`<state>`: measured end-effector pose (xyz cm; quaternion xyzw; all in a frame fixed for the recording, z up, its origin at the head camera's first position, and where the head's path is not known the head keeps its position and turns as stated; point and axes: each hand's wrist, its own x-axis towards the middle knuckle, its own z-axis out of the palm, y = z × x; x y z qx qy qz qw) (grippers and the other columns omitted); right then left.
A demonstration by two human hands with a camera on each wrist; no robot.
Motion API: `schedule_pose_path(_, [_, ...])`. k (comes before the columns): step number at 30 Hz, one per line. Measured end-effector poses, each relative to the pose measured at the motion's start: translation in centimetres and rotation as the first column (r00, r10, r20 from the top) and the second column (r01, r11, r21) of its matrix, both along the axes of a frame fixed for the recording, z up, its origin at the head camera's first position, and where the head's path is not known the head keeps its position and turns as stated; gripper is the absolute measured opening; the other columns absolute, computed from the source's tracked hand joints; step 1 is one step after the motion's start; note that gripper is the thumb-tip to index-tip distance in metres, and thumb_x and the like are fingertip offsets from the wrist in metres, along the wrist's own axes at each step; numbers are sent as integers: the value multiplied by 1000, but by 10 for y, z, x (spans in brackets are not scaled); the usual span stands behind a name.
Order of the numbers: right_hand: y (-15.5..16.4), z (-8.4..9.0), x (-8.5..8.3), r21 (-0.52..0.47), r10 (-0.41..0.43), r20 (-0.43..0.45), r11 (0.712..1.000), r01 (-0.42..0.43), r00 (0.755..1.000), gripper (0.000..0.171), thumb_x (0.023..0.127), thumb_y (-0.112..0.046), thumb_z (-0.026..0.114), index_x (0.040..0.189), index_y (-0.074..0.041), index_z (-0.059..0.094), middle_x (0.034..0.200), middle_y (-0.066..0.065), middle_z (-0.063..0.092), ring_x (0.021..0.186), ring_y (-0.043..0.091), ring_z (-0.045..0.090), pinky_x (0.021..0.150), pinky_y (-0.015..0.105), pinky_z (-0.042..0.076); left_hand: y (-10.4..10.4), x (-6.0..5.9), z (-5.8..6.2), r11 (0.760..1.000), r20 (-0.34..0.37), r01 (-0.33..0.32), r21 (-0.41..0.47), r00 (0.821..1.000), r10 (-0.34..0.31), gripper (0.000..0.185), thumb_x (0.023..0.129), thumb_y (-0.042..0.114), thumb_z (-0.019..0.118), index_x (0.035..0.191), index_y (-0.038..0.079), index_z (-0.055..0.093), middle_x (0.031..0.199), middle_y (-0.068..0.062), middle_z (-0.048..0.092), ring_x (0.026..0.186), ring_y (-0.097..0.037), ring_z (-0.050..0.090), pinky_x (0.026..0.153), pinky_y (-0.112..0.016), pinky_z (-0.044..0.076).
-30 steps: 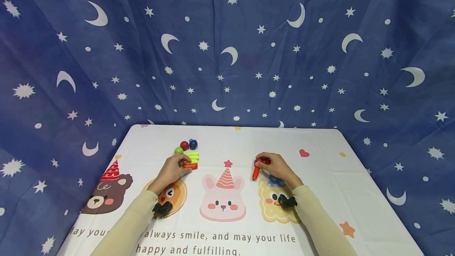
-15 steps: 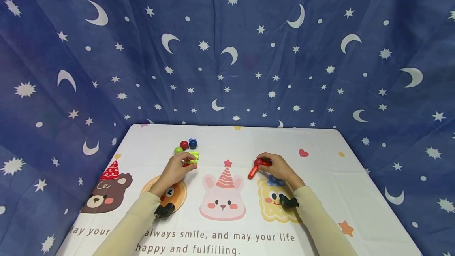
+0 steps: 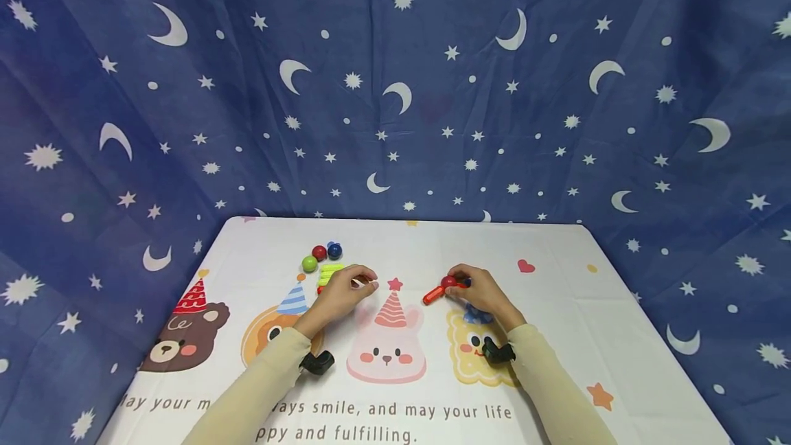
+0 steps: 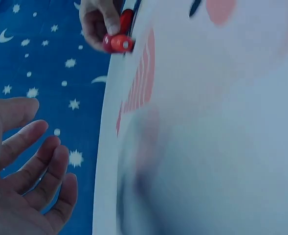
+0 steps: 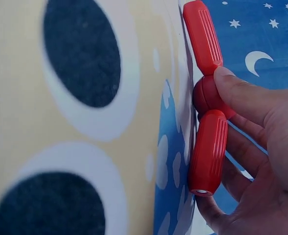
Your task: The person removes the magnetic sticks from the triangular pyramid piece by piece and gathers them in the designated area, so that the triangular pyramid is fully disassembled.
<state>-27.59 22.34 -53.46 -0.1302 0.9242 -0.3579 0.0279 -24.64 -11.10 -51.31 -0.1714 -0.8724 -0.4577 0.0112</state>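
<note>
In the head view, the red ball (image 3: 448,281) lies at about 3 o'clock from the left hand (image 3: 346,288) and well apart from it; the right hand (image 3: 485,289) is nearer, pinching the ball between thumb and fingers. An orange-red stick (image 3: 434,295) meets the ball, its long axis running out toward 8 o'clock, so its free end points to the left hand's side. A second stick (image 5: 208,152) runs toward 3 o'clock, partly behind the right fingers. The left hand's fingers are loosely bent, nothing seen in them; green sticks (image 3: 329,271) lie near at 10 o'clock.
</note>
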Motion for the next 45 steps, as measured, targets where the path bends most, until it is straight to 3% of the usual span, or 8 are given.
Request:
schedule_pose_path(7, [0, 2, 1, 6, -14, 4, 1000, 14, 1000, 26, 83, -24, 79, 106, -19, 67, 102, 0, 72, 98, 18, 63, 96, 46, 47, 23, -1, 0, 998, 39, 60, 29, 997, -62, 21, 92, 18, 69, 110, 8, 68, 106, -2, 70, 100, -16, 64, 90, -38, 53])
schedule_pose_path(14, [0, 5, 1, 1, 6, -16, 1000, -5, 1000, 28, 84, -24, 79, 107, -15, 67, 102, 2, 72, 97, 19, 63, 92, 45, 48, 46, -8, -9, 991, 31, 115, 72, 993, -118, 24, 93, 18, 67, 112, 5, 66, 106, -4, 70, 99, -16, 66, 85, -28, 55])
schedule_pose_path(22, [-1, 3, 0, 33, -16, 24, 999, 15, 1000, 31, 83, -27, 79, 109, -16, 65, 105, 2, 70, 96, 19, 61, 93, 45, 49, 71, -13, -16, 989, 86, 131, 67, 987, -136, 31, 92, 24, 68, 117, 6, 65, 115, -9, 69, 102, -19, 66, 89, -35, 54])
schedule_pose_path(29, [-1, 3, 0, 33, 5, 43, 999, -6, 999, 36, 85, -29, 78, 118, -18, 68, 108, 1, 71, 100, 19, 61, 99, 50, 47, 87, -17, -19, 989, 97, 132, 73, 986, -138, 31, 92, 25, 68, 117, 7, 65, 116, -7, 69, 105, -20, 67, 89, -35, 55])
schedule_pose_path(34, [0, 4, 0, 43, -1, 45, 999, -1, 999, 33, 84, -31, 78, 115, -22, 69, 107, -1, 71, 98, 19, 60, 99, 49, 47, 96, -18, -21, 983, 98, 149, 105, 982, -159, 33, 92, 21, 67, 120, 4, 63, 120, -12, 68, 107, -23, 67, 92, -35, 55])
schedule_pose_path(39, [3, 2, 0, 26, 29, 9, 999, -29, 1000, 28, 85, -30, 77, 111, -22, 70, 105, -1, 72, 96, 17, 61, 94, 46, 48, 105, -18, -24, 984, 80, 160, 80, 983, -166, 34, 91, 18, 67, 121, 3, 62, 118, -14, 68, 104, -19, 69, 87, -31, 56])
schedule_pose_path(45, [4, 0, -2, 24, 45, -20, 999, -45, 999, 28, 86, -31, 76, 111, -20, 70, 104, 0, 72, 96, 17, 62, 92, 45, 49, 111, -19, -29, 986, 108, 167, -7, 980, -165, 37, 91, 29, 69, 124, 14, 64, 115, -1, 71, 108, -16, 65, 97, -37, 48])
